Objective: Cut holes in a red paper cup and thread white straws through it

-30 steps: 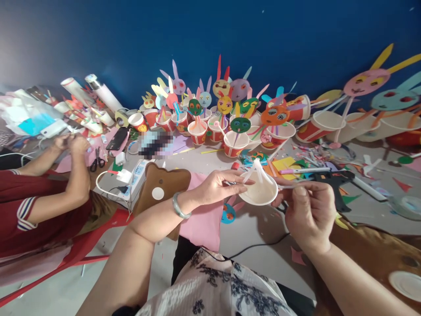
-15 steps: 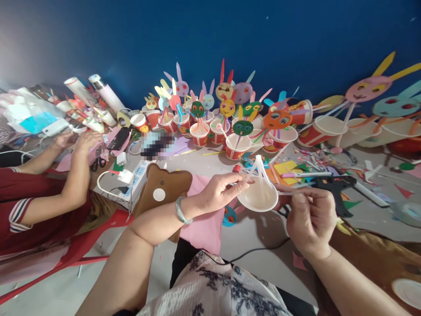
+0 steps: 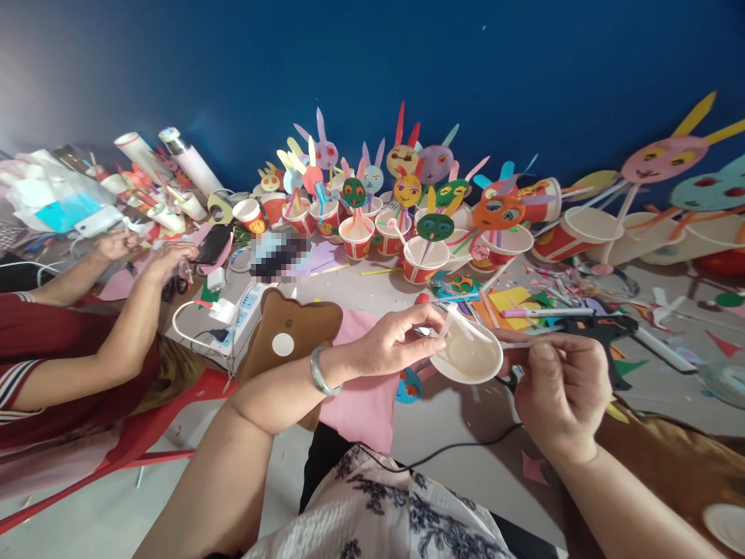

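A paper cup [image 3: 467, 361] is tilted toward me above the table, its pale inside showing. My left hand [image 3: 399, 338] is closed at the cup's left rim, thumb on the near side. White strips [image 3: 462, 322] cross the cup's opening beside those fingertips. To the right of the cup, my right hand [image 3: 562, 388] is closed in a pinch on a thin pale strip [image 3: 517, 342] that reaches toward the rim. The strip's far end is hard to make out. Below the cup lies a blue paper face [image 3: 410, 386].
Rabbit-faced cups [image 3: 427, 260] line the blue wall. A black glue gun [image 3: 617, 334] and paper scraps lie at right. Pink paper [image 3: 358, 388], a brown bear-shaped piece [image 3: 303, 326] and a power strip [image 3: 247, 314] lie left. A co-worker's hands [image 3: 168, 260] are further left.
The cup and my right hand have shifted slightly right and down. The white strips, which stood up in a peak, now lie lower across the cup's opening. The co-worker's near hand moved right.
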Motion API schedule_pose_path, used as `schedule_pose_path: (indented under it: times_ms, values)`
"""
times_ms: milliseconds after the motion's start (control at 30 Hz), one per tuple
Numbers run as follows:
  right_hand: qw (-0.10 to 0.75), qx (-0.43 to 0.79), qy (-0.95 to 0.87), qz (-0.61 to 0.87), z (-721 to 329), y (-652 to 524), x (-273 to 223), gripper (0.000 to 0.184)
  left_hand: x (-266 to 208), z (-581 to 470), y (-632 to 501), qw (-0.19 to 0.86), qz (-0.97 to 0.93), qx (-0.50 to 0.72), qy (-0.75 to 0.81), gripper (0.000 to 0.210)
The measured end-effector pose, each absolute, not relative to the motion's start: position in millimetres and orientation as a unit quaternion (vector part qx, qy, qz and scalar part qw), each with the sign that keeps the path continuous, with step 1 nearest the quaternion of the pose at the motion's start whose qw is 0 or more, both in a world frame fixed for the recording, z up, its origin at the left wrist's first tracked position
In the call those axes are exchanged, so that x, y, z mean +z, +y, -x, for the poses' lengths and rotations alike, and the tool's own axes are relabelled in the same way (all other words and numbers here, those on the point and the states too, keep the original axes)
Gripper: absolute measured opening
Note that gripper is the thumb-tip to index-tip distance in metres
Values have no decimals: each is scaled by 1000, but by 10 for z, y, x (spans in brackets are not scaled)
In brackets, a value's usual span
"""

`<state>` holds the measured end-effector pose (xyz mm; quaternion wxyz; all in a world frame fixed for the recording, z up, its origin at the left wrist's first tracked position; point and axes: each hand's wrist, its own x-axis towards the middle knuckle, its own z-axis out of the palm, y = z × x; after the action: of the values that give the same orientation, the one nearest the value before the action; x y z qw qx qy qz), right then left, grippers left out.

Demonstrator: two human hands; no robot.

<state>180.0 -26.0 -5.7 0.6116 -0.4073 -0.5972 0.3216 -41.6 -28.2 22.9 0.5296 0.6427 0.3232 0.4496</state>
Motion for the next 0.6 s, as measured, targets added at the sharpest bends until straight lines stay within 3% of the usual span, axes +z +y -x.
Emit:
schedule_pose_path:
  times_ms: [600]
  values:
    - [638,336,-563,403,-1801,-268,-18,28,171,410,-269,609,-567,456,314,28]
